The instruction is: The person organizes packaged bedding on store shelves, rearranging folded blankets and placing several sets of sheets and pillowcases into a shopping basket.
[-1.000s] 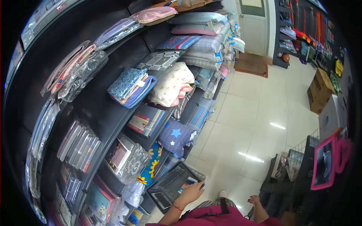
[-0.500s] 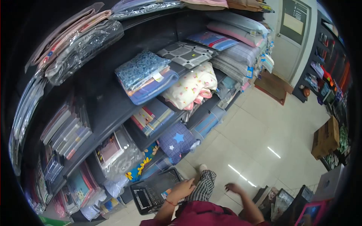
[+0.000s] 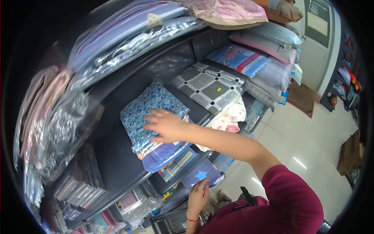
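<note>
My right hand [image 3: 165, 125] lies over a folded blue floral cloth [image 3: 150, 101], its fingers spread on the fabric. The cloth tops a small stack on the shelf, with a periwinkle-blue folded piece [image 3: 165, 156] at the bottom. Lower down, my left hand [image 3: 198, 198], with a red string at the wrist, is raised with nothing visible in its fingers. Its fingertips overlap a dark blue cushion with a light blue star [image 3: 201, 175]. A black shopping basket [image 3: 165, 225] is below and left of that hand, partly cut off by the frame.
A grey checked bedding pack [image 3: 212, 87] and a white floral bundle [image 3: 230, 117] lie farther along the dark shelf [image 3: 117, 171]. Plastic-wrapped bedding [image 3: 132, 39] overhangs from above. Tiled floor [image 3: 284, 132] runs along the right toward a door [image 3: 315, 58].
My right hand has swung from my right side across to the floral cloth. My left hand has shifted from over the basket toward the star cushion. The view has moved closer to the shelf.
</note>
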Demonstrator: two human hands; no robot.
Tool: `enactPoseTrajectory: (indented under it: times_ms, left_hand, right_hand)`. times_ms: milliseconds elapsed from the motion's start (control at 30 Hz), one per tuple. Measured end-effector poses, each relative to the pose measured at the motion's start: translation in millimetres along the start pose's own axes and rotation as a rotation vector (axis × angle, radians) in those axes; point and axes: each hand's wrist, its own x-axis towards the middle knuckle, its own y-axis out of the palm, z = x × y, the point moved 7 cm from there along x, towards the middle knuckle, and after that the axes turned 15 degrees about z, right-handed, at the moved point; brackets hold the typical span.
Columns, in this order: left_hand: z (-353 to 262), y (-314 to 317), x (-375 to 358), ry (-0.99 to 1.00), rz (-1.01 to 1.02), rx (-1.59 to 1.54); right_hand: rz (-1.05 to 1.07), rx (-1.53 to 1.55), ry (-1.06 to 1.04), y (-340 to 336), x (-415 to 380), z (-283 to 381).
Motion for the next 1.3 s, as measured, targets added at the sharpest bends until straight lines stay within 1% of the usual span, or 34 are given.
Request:
enactPoseTrajectory:
  times_ms: [33, 133, 233, 333, 433, 500, 567, 633, 667, 767, 800, 900, 967, 1000, 1067, 1100, 1167, 1200, 1233, 1300]
  left_hand:
    - [-4, -7, 4, -0.022, -0.016, -0.016]
    - [-13, -24, 16, -0.09, -0.086, -0.029]
    - [-21, -31, 25, -0.147, -0.176, -0.008]
    - [-33, -35, 33, -0.21, -0.251, -0.028]
    - [-53, -39, 44, -0.258, -0.394, -0.05]
    - [-57, -40, 50, -0.274, -0.418, -0.067]
    - [-58, -39, 54, -0.268, -0.455, -0.055]
    - [-57, -38, 55, -0.285, -0.487, -0.078]
    - [-57, -37, 56, -0.289, -0.503, -0.095]
    - [-54, -38, 56, -0.281, -0.519, -0.1]
    - [-52, -38, 55, -0.28, -0.521, -0.099]
    - [-49, -44, 49, -0.272, -0.522, -0.102]
    - [-44, -47, 43, -0.266, -0.524, -0.093]
    - [-40, -51, 37, -0.265, -0.526, -0.082]
    - [-41, -63, 27, -0.259, -0.558, -0.088]
    - [-40, -70, 19, -0.258, -0.58, -0.044]
    - [-35, -89, 0, -0.253, -0.624, 0.043]
    - [-37, -103, -7, -0.225, -0.67, 0.034]
    - [-34, -116, -15, -0.187, -0.725, 0.103]
    - [-26, -146, -20, -0.206, -0.761, 0.011]
  right_hand:
    - [-0.021, -0.032, -0.051, 6, 10, 1]
    - [0.565, 0.299, 0.101, 44, 25, -13]
    - [0.499, 0.309, 0.034, 55, 28, -21]
    - [0.357, 0.685, 0.223, 60, 29, -47]
    - [0.205, 1.277, 0.423, 60, 30, -85]
    - [-0.086, 1.8, 0.7, 81, 25, -107]
    - [-0.313, 2.21, 0.61, 75, 23, -129]
    - [-0.363, 2.324, 0.584, 63, 20, -145]
    - [-0.38, 2.352, 0.508, 70, 23, -155]
    - [-0.383, 2.062, 0.494, 49, 24, -157]
    - [-0.204, 1.926, 0.503, 24, 20, -142]
    - [0.484, 1.398, 0.073, 21, 41, -84]
    - [0.289, 0.759, -0.169, 19, 30, -50]
    - [0.402, 0.697, -0.183, 18, 26, -42]
    - [0.42, 0.714, -0.171, 6, 22, -50]
    - [0.428, 0.72, -0.164, 0, 20, -58]
    - [0.319, 0.69, -0.017, -14, 6, -90]
    - [0.23, 0.639, 0.112, -16, -5, -112]
    - [0.141, 0.582, 0.237, -19, -17, -130]
    - [0.259, 0.494, 0.499, -12, -38, -147]
